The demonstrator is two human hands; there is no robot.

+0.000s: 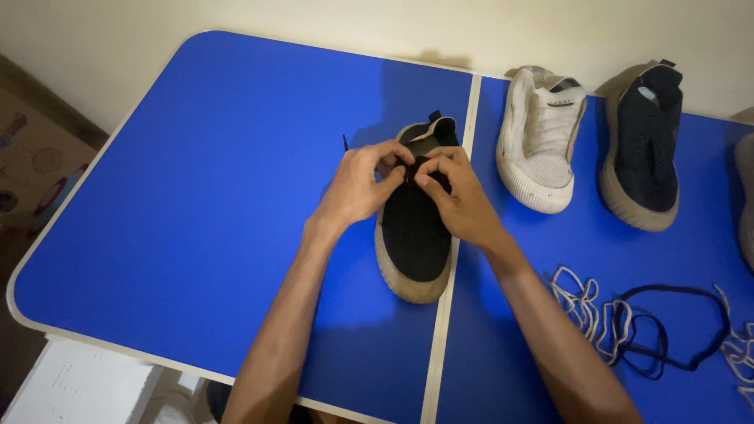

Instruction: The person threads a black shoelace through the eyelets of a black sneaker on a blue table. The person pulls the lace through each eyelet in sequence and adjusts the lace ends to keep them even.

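**On the blue bench, two hands at a black shoe**

At the far left, the blue bench [196, 196] is bare up to its pale rim, with a white box [78, 385] showing below its near corner. Toward the middle, the left hand [357, 188] rests on the lacing area of a black shoe [412, 235] with a tan sole, which lies across the seam of the bench, toe toward the person and heel toward the wall. A short black lace end [345, 142] sticks up just beside the left hand. The left fingers are pinched together over the top of the shoe, on something too small and dark to make out. The right hand [459, 196] meets it from the other side, fingertips touching the same spot, its fingers likewise pressed together there.

To the right, well apart from the hands, stand a white shoe [542, 141] and a second black shoe [644, 141], side by side near the wall. Nearer the person, right of the right forearm, lies a loose tangle of white laces [585, 310] and a black lace [675, 330].
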